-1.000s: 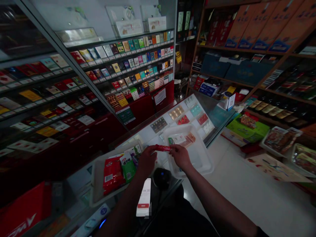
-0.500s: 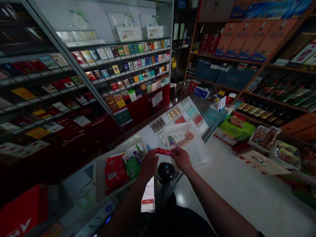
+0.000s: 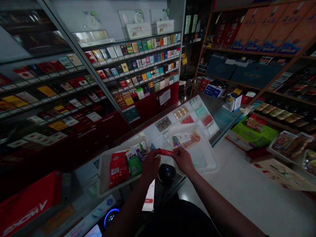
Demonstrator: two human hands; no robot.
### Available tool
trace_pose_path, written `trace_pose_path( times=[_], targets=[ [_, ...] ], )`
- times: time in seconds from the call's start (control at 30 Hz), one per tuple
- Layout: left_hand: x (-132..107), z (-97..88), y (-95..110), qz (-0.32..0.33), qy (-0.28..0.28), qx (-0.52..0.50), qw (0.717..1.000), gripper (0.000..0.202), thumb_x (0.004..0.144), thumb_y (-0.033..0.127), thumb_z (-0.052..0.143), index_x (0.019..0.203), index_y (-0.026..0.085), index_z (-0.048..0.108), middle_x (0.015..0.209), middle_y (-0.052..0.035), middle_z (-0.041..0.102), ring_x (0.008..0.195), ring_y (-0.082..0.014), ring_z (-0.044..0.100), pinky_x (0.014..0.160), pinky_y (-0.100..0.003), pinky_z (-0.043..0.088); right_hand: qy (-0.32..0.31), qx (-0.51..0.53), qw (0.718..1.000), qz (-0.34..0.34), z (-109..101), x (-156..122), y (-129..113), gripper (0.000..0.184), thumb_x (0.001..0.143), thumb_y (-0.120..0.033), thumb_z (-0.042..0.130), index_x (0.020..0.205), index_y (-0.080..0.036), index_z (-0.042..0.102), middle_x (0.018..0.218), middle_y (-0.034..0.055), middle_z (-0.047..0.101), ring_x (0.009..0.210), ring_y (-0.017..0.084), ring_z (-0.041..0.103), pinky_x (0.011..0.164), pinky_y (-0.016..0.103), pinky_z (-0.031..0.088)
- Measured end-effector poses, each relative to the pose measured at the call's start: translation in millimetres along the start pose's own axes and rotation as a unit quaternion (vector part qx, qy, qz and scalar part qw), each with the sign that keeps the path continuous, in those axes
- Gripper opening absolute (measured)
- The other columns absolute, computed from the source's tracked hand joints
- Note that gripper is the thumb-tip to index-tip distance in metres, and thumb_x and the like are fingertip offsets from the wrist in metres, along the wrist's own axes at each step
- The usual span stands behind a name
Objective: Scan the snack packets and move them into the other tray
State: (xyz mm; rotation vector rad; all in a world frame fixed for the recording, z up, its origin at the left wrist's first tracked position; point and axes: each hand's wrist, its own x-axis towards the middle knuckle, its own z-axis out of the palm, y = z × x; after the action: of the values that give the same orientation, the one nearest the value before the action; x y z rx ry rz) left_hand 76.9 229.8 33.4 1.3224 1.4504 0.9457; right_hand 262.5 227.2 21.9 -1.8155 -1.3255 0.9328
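Both my hands hold a small flat red packet (image 3: 165, 152) edge-on above a glass counter (image 3: 187, 113). My left hand (image 3: 151, 164) pinches its left end and my right hand (image 3: 183, 160) pinches its right end. Just below the packet sits a round black scanner (image 3: 167, 173). To the left lies a white tray (image 3: 103, 174) with red and green snack packets (image 3: 123, 166). A second white tray (image 3: 206, 158) to the right holds a few small packets (image 3: 186, 140) at its far end.
A glass cabinet of cigarette packs (image 3: 138, 62) rises behind the counter. Wooden shelves (image 3: 259, 56) with boxes and bottles stand at right, with goods on the floor (image 3: 283, 144). A white and red slip (image 3: 149, 199) hangs below the counter edge. A blue-lit device (image 3: 110, 217) glows at bottom.
My hands keep hold of the red packet in nearly the same place. The camera view has shifted slightly, so the counter and trays sit a little further right.
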Motion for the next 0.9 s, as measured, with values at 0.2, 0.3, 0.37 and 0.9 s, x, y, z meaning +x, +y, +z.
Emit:
trace_pose_path(
  times=[0.2, 0.3, 0.37, 0.9],
  targets=[
    [-5, -35.5, 12, -0.024, 0.064, 0.052, 0.996, 0.035, 0.082, 0.019, 0.051, 0.114, 0.018, 0.066, 0.119, -0.0089, 0.07, 0.107, -0.0221, 0.066, 0.095, -0.039, 0.052, -0.076, -0.062, 0.994, -0.055, 27, 9, -36, 0.004, 0.081, -0.021, 0.066, 0.08, -0.018, 0.064, 0.083, 0.0059, 0.071, 0.077, 0.018, 0.062, 0.066, 0.026, 0.039],
    [-3, -58.9, 10, -0.029, 0.109, 0.088, 0.99, 0.035, 0.082, 0.021, 0.051, 0.114, 0.018, 0.067, 0.119, -0.0089, 0.07, 0.11, -0.0229, 0.065, 0.098, -0.039, 0.05, -0.117, -0.069, 0.987, -0.081, 47, 13, -56, 0.011, 0.081, -0.027, 0.069, 0.078, -0.018, 0.064, 0.08, 0.0045, 0.07, 0.075, 0.016, 0.06, 0.064, 0.025, 0.036],
    [1, -73.7, 8, -0.03, 0.129, 0.119, 0.984, 0.033, 0.082, 0.024, 0.054, 0.112, 0.017, 0.068, 0.118, -0.0095, 0.071, 0.112, -0.0242, 0.065, 0.101, -0.041, 0.047, -0.145, -0.056, 0.982, -0.104, 61, 15, -66, 0.017, 0.081, -0.034, 0.071, 0.077, -0.018, 0.065, 0.076, 0.0027, 0.068, 0.071, 0.015, 0.058, 0.062, 0.024, 0.034],
    [38, -47.7, 41, -0.002, 0.049, 0.115, 0.992, 0.027, 0.085, 0.03, 0.055, 0.107, 0.019, 0.066, 0.108, -0.0081, 0.074, 0.099, -0.0231, 0.068, 0.091, -0.038, 0.052, -0.063, -0.01, 0.996, -0.069, 30, 69, -44, 0.009, 0.079, -0.02, 0.062, 0.071, -0.018, 0.066, 0.076, 0.0045, 0.071, 0.073, 0.015, 0.063, 0.067, 0.025, 0.041]
  ],
)
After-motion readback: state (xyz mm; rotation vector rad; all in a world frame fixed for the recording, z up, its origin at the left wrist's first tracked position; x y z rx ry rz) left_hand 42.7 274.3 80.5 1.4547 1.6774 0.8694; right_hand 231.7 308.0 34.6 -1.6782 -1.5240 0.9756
